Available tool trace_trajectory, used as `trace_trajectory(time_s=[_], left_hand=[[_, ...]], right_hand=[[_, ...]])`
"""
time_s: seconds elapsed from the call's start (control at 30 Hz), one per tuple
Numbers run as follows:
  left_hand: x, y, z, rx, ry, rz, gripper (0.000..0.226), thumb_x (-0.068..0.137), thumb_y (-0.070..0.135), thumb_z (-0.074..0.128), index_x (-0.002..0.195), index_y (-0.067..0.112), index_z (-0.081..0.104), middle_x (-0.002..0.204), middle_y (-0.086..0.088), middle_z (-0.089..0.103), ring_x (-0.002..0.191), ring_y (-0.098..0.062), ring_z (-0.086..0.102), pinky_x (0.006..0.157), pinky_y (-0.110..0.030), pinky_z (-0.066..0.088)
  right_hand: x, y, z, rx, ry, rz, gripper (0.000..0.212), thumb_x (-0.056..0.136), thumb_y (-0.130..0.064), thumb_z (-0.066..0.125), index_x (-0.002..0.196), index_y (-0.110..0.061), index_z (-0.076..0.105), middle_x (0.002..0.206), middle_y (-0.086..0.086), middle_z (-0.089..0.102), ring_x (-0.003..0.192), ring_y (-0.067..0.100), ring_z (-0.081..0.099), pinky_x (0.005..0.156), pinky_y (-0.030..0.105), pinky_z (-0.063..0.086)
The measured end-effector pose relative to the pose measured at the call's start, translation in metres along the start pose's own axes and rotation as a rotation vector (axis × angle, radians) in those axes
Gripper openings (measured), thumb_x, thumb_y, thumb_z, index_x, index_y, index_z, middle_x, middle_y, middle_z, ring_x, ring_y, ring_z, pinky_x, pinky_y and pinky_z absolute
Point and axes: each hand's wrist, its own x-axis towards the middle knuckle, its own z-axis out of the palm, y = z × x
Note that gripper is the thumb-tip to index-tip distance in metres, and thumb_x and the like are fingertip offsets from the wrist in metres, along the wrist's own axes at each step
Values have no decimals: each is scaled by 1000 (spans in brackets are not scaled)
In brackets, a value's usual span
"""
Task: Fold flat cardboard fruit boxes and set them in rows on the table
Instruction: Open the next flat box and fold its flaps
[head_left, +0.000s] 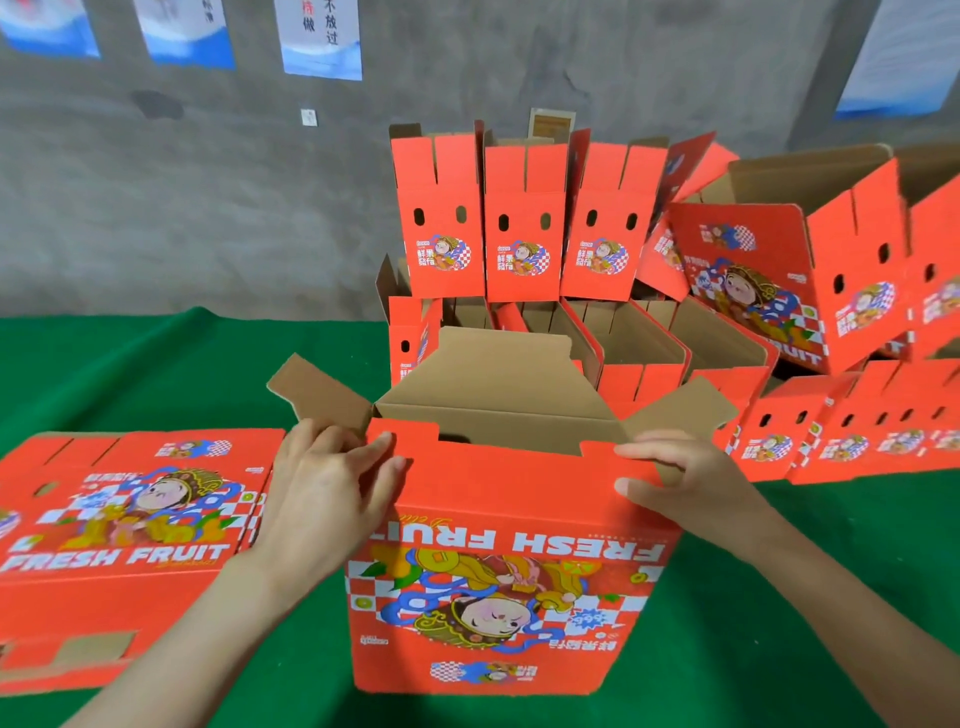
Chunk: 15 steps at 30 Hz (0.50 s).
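Observation:
A red "FRESH FRUIT" cardboard box (509, 587) stands opened up in front of me on the green table (156, 374), its print upside down and its brown flaps spread out. My left hand (327, 483) rests on the box's upper left corner, fingers stretched along the near flap's top edge. My right hand (680, 478) pinches the near flap at the upper right corner, thumb on the front. A stack of flat boxes (119, 525) lies at my left.
Folded red boxes (524, 228) stand in rows behind the one I hold, stacked two high. More folded boxes (852, 436) lie and lean at the right. A grey wall with posters (322, 36) closes off the back.

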Motion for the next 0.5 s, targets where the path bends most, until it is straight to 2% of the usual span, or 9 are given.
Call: trace_trajectory(time_s=[0.1, 0.23, 0.27, 0.3, 0.33, 0.37, 0.43, 0.47, 0.5], left_hand=[[-2, 3, -1, 45, -4, -31, 51, 83, 47, 44, 92, 10, 77, 77, -10, 64, 87, -38, 56, 81, -53, 44], [1, -3, -5, 70, 48, -58, 37, 79, 42, 49, 79, 19, 78, 118, -23, 55, 115, -44, 43, 99, -64, 26], [2, -5, -5, 40, 98, -48, 31, 77, 36, 54, 88, 18, 77, 128, -25, 49, 121, -46, 38, 101, -65, 24], [3, -7, -3, -6, 139, -51, 37, 74, 29, 60, 107, 17, 71, 137, -28, 40, 128, -47, 32, 103, -65, 22], [3, -8, 0, -60, 157, -83, 59, 71, 22, 66, 129, 16, 56, 146, -30, 28, 135, -45, 23, 109, -61, 18], [4, -10, 3, -140, 155, -140, 83, 70, 15, 73, 144, 11, 35, 151, -29, 13, 141, -39, 11, 115, -50, 12], [6, -11, 6, -324, 124, -295, 115, 66, 2, 82, 149, 3, 3, 155, -20, -5, 144, -21, -5, 116, -22, -2], [8, -12, 8, -411, 72, -368, 121, 65, -1, 82, 149, 3, -5, 157, -15, -5, 144, -16, -5, 113, -14, -3], [11, -13, 9, -495, 10, -426, 122, 65, -3, 81, 149, 6, -7, 158, -9, -3, 144, -13, -2, 113, -14, -1]], right_hand=[[1, 5, -5, -7, -44, -40, 35, 77, -23, 78, 112, -23, 69, 119, -11, 56, 110, 2, 49, 87, 7, 32], [2, 12, -10, 18, -63, -103, 32, 77, -21, 78, 106, -29, 68, 117, -16, 57, 110, -9, 48, 87, -3, 29], [3, 13, -10, 17, -68, -108, 31, 77, -22, 78, 105, -30, 67, 117, -18, 56, 110, -11, 47, 87, -4, 29], [4, 13, -10, 12, -72, -114, 30, 77, -22, 78, 104, -31, 67, 117, -18, 56, 110, -9, 48, 86, -4, 28], [5, 14, -9, -2, -72, -123, 29, 78, -22, 77, 104, -29, 68, 117, -16, 57, 110, -6, 50, 86, -3, 28], [7, 14, -7, -20, -74, -130, 28, 79, -22, 77, 105, -26, 69, 118, -14, 57, 110, -3, 51, 86, -3, 29], [10, 14, -6, -79, -97, -139, 27, 80, -23, 75, 107, -23, 71, 121, -10, 57, 110, 4, 53, 88, 3, 33], [11, 12, -6, -108, -120, -141, 23, 81, -24, 74, 104, -23, 72, 122, -9, 57, 109, 7, 55, 89, 8, 36], [12, 10, -7, -136, -146, -142, 18, 82, -24, 73, 100, -23, 74, 124, -7, 57, 107, 8, 57, 89, 12, 39]])
